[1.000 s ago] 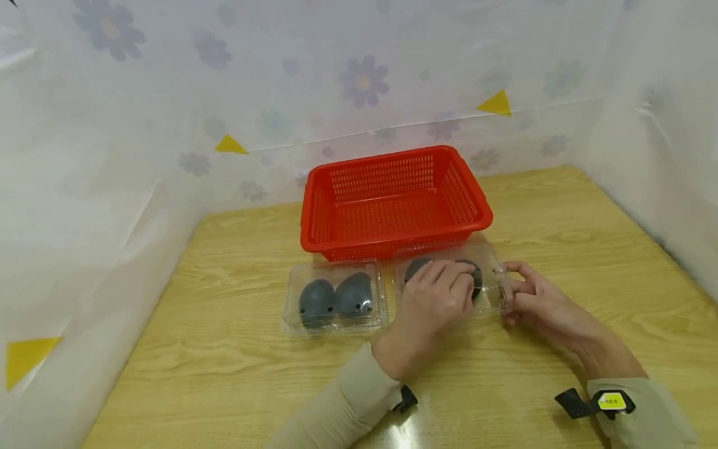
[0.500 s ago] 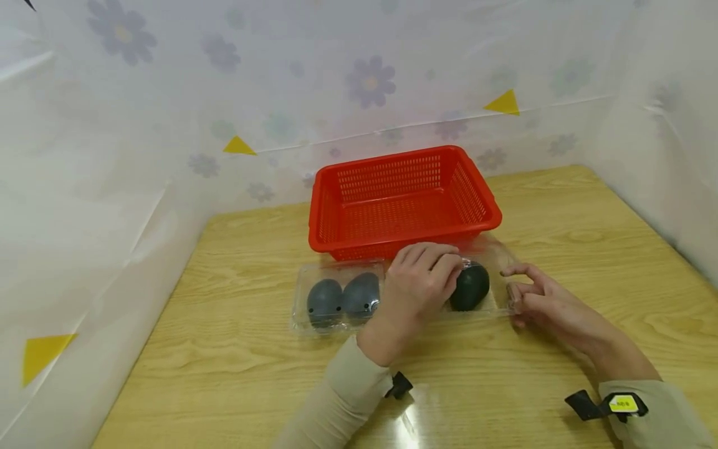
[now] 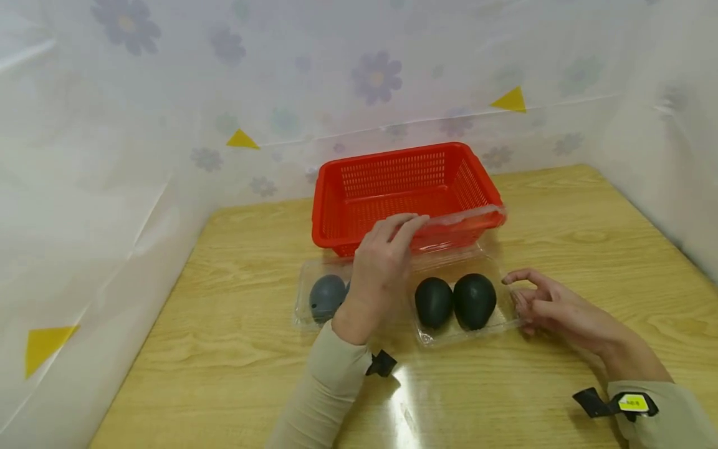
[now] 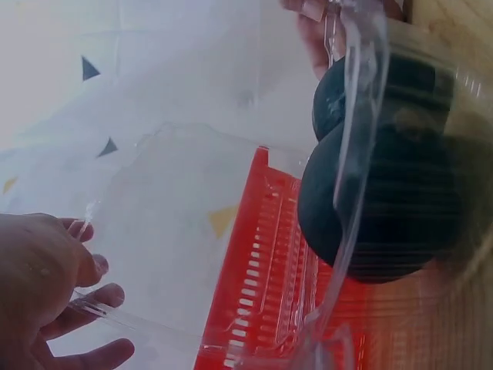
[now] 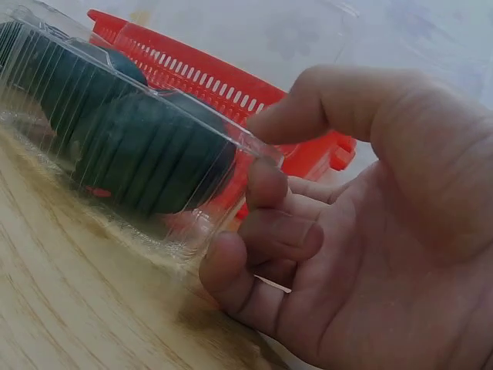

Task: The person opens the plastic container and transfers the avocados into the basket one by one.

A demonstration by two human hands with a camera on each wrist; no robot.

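A clear plastic clamshell box (image 3: 434,340) stands on the table with its lid (image 3: 462,216) swung up and back. Two smooth dark green egg-shaped things, like avocados (image 3: 475,301), sit side by side in its base. My left hand (image 3: 378,265) pinches the lid's edge between thumb and fingers, which the left wrist view also shows. At the box's right end, my right hand (image 3: 563,315) holds the end wall with curled fingers, one fingertip right at the rim corner. Left of it lies a second clear clamshell box (image 3: 305,296), partly hidden behind my left hand, with a similar dark thing (image 3: 327,296) visible inside.
Right behind the boxes stands a red slotted plastic basket (image 3: 406,202), and the raised lid overlaps its front rim. The wooden table (image 3: 224,362) is bounded by white flower-patterned sheeting (image 3: 314,81) at the back and sides.
My left hand has moved left and up, swinging the lid open toward the basket and uncovering both dark things. My right hand stays at the box's right end.
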